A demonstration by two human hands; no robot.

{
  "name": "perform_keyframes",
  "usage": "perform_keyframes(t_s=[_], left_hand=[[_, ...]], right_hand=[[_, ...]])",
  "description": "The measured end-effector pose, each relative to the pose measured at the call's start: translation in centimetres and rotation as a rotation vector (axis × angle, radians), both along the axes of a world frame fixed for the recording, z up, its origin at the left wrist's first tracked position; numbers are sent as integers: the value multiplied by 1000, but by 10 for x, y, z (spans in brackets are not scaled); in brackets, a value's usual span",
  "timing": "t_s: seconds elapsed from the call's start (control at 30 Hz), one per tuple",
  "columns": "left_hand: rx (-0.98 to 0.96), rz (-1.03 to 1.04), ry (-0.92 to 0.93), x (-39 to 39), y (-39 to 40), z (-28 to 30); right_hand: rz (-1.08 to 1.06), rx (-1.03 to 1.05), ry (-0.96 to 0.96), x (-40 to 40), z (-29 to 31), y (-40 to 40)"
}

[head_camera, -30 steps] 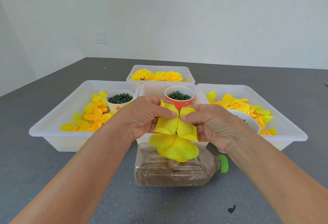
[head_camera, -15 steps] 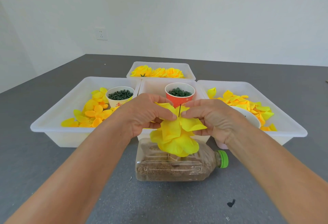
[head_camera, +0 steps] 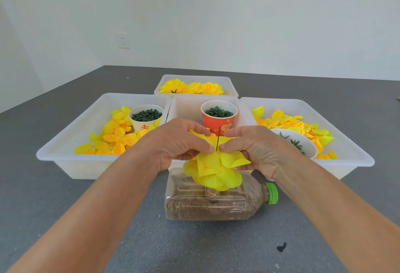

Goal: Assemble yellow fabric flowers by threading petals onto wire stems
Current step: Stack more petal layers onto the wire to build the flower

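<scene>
Now both hands pinch the top petal layer (head_camera: 216, 160) on the wire stem (head_camera: 218, 138): left hand (head_camera: 179, 142) at 9 o'clock, right hand (head_camera: 255, 145) at 3 o'clock (thumbs nearly touching the wire). Probably best to press down evenly, keeping the stem upright above the grain-filled bottle (head_camera: 210, 205), until it seats on the flower (head_camera: 216, 177) below.

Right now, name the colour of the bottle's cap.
Bright green cap, seen in the head view.

The flower (head_camera: 213, 168) hides the wire stem's (head_camera: 218, 138) lower length.
</scene>
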State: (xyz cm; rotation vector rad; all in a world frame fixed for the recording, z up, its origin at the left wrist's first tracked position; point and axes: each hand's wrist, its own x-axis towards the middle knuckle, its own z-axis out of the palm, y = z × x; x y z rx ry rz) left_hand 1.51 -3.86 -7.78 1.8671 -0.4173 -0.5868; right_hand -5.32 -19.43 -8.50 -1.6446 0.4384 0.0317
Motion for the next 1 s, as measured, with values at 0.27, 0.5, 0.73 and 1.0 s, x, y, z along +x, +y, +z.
perform_keyframes(t_s=[0.27, 0.5, 0.73, 1.0], left_hand=[[15, 65, -43, 1, 1, -4], [55, 60, -77, 0, 0, -6], [93, 44, -128, -2, 0, -7], [116, 26, -185, -5, -1, -9]], right_hand=[[11, -45, 8, 0, -1, -2], [35, -65, 22, 0, -4, 0], [48, -151, 18, 0, -8, -1], [20, -204, -24, 0, -12, -2]])
